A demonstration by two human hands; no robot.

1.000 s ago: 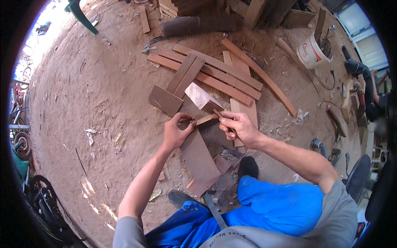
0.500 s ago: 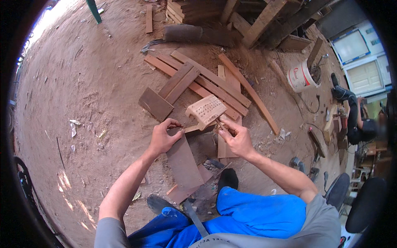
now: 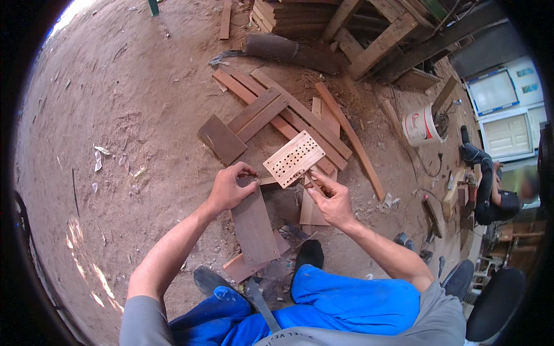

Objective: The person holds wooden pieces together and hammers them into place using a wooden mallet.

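Note:
My right hand (image 3: 333, 202) is closed at the lower edge of a pale wooden block (image 3: 294, 159), which has rows of small dark holes on its upward face. Its fingers also cover a narrow piece beneath the block, so how the two join cannot be seen. My left hand (image 3: 232, 188) is closed at the top end of a flat brown board (image 3: 254, 226), thumb along its edge, fingers curled. Whether something small is also pinched there cannot be told. A pale wooden edge shows between the board and the block. The board slopes down towards my feet.
Beyond my hands several wooden slats (image 3: 311, 124) lie crossed on the dirt floor, beside a squarish brown board (image 3: 222, 139). A long slat (image 3: 353, 141) lies to their right. Farther right stand a white bucket (image 3: 420, 126) and a seated person (image 3: 490, 196). Stacked timber (image 3: 288, 17) is at the back.
The block has turned in my right hand, so its holed face now shows more fully. My left hand keeps its place at the board's top end. The whole view has shifted slightly.

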